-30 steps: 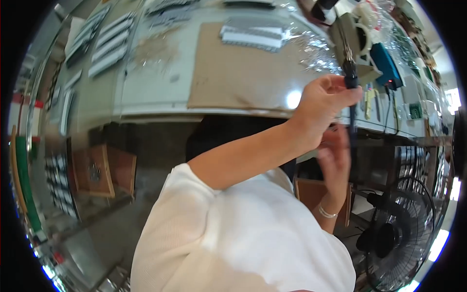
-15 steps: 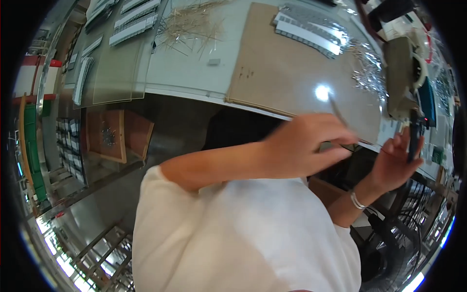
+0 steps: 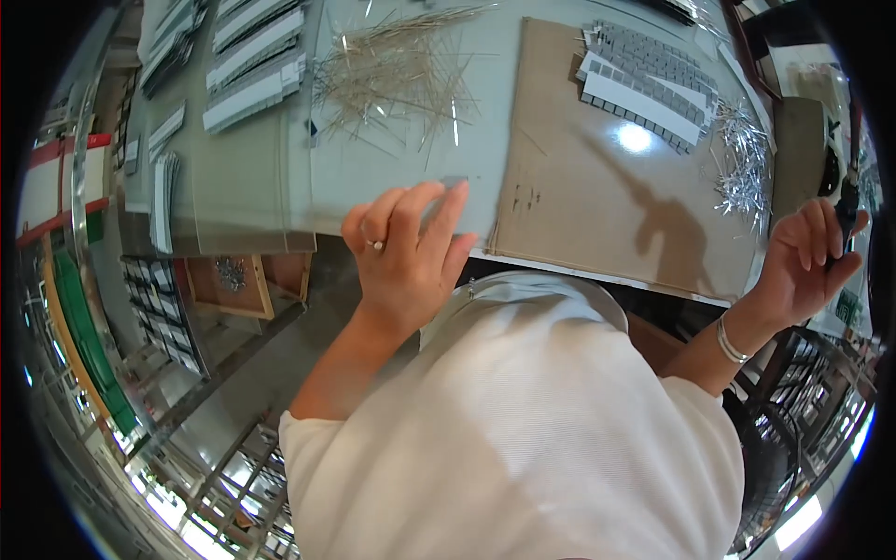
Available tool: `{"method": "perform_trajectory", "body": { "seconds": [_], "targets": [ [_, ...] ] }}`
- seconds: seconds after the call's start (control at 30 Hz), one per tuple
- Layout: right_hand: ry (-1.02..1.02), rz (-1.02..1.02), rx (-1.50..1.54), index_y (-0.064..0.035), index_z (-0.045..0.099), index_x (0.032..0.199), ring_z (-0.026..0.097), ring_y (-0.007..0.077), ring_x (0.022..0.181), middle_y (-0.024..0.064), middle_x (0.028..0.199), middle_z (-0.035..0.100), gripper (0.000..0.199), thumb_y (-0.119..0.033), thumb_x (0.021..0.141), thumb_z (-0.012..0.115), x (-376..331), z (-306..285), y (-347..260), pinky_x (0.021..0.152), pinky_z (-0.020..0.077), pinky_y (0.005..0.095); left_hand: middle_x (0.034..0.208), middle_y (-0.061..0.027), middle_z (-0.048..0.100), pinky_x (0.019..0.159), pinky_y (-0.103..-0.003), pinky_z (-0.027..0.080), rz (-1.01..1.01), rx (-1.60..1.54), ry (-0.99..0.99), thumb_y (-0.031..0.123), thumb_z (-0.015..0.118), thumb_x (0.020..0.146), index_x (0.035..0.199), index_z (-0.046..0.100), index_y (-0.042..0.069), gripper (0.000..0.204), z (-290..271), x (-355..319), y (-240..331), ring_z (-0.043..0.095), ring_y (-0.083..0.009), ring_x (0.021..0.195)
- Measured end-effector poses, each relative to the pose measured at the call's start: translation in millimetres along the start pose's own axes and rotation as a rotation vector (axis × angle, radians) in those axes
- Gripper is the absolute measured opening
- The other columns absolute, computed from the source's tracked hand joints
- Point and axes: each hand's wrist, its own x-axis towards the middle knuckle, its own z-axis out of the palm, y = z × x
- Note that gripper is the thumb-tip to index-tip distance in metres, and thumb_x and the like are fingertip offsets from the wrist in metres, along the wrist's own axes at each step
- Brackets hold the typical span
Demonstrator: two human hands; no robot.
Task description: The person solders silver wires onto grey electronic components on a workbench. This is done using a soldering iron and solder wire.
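Note:
My left hand (image 3: 406,252), with a ring on one finger, reaches over the table's front edge. Its fingers are stretched and somewhat apart, and the fingertips meet a small grey block (image 3: 455,179) on the pale tabletop; the hand does not enclose it. Far to the right, my right hand (image 3: 807,245) is closed around a black-handled tool (image 3: 847,205) with a thin dark shaft pointing up and away. The tool's exact kind is unclear near the picture's rim. A bracelet sits on the right wrist.
A heap of long thin wires (image 3: 401,84) lies beyond my left hand. Strips with grey squares (image 3: 644,98) rest on a brown board (image 3: 569,187), beside short silver pieces (image 3: 742,163). More strips (image 3: 252,79) are stacked at left. A beige machine (image 3: 800,149) stands at right.
My left hand has swung from the right, in front of my body, to the small grey block at the left. The right hand still holds the tool, as the whole view has shifted.

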Motion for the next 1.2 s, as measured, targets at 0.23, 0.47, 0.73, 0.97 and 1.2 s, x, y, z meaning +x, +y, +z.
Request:
{"method": "perform_trajectory", "body": {
  "seconds": [0.23, 0.47, 0.73, 0.97, 1.2],
  "targets": [
    [-0.113, -0.077, -0.126, -0.0066, 0.061, 0.121, 0.035, 0.0138, 0.077, 0.0013, 0.086, 0.041, 0.037, -0.019, 0.087, 0.069, -14, 3, 1, 0.057, 0.0324, 0.0232, 0.125, -0.0029, 0.060, 0.103, -0.044, 0.023, 0.099, -0.071, -0.042, 0.018, 0.073, 0.073, 0.110, 0.068, 0.007, 0.040, -3, 5, -5, 0.053, -0.0179, 0.116],
    [-0.151, -0.152, -0.269, -0.0063, 0.053, 0.127, 0.035, 0.0124, 0.071, 0.0036, 0.080, 0.041, 0.035, -0.029, 0.101, 0.049, -37, -23, 0, 0.055, 0.0325, 0.0228, 0.103, 0.0030, 0.069, 0.099, -0.043, 0.029, 0.330, -0.008, 0.139, 0.008, 0.073, 0.074, 0.089, 0.073, 0.012, 0.016, 2, -18, 5, 0.059, -0.0141, 0.101],
    [-0.171, -0.208, -0.294, -0.0049, 0.051, 0.129, 0.034, 0.0125, 0.070, 0.0033, 0.078, 0.038, 0.036, -0.028, 0.102, 0.046, -38, -36, -20, 0.055, 0.0309, 0.0231, 0.098, 0.0054, 0.069, 0.095, -0.040, 0.032, 0.336, -0.023, 0.245, 0.002, 0.074, 0.072, 0.089, 0.071, 0.013, 0.020, -1, -8, 8, 0.061, -0.0125, 0.091],
    [-0.141, -0.226, -0.329, -0.0054, 0.051, 0.126, 0.034, 0.0123, 0.068, 0.0036, 0.076, 0.039, 0.033, -0.027, 0.103, 0.044, -44, -42, -24, 0.054, 0.0319, 0.0231, 0.093, -0.0011, 0.066, 0.093, -0.043, 0.039, 0.318, -0.035, 0.297, 0.006, 0.067, 0.080, 0.091, 0.067, 0.012, 0.013, -25, 101, -36, 0.063, -0.0195, 0.088],
    [-0.098, -0.286, -0.487, -0.0063, 0.046, 0.122, 0.037, 0.0134, 0.069, 0.0048, 0.074, 0.044, 0.028, -0.025, 0.101, 0.048, -69, -56, -39, 0.056, 0.0349, 0.0242, 0.084, -0.0021, 0.072, 0.093, -0.040, 0.040, 0.219, 0.083, 0.396, 0.011, 0.067, 0.081, 0.087, 0.073, 0.014, 0.008, 20, 271, -127, 0.066, -0.0204, 0.085]
  ]
}}
